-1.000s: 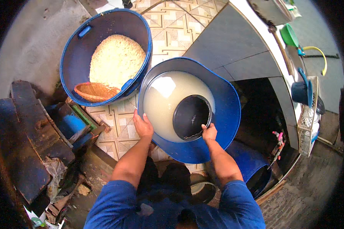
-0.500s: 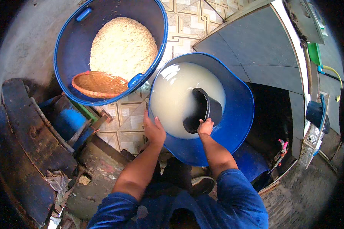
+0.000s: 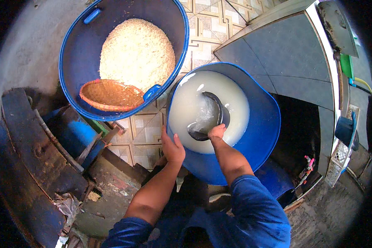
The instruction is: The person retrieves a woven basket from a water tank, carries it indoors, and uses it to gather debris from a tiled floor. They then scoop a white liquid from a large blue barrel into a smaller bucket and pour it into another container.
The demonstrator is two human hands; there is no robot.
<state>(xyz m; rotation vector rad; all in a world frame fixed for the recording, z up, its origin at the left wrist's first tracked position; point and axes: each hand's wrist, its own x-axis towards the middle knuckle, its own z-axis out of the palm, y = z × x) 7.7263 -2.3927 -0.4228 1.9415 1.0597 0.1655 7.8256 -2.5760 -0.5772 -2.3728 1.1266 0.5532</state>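
Observation:
A large blue tub [image 3: 258,138] holds cloudy whitish liquid [image 3: 186,99]. My left hand [image 3: 173,149] is on the tub's near left rim, thumb over the inner side and fingers along the outside. My right hand [image 3: 217,133] grips the near edge of a black bucket [image 3: 224,113]. This bucket lies tilted in the liquid with its mouth toward the left, and whitish liquid shows inside it. Part of the bucket is under the surface and hidden.
A second blue tub [image 3: 80,53] stands at the far left with a heap of pale grains [image 3: 136,53] and a woven basket [image 3: 111,95] in it. A grey tiled block [image 3: 285,53] rises at right. Dark boards [image 3: 37,144] lean at left.
The black bucket has moved left through the liquid and tipped its mouth further up, and liquid now swirls inside it. My right hand went along; the left stays at the rim.

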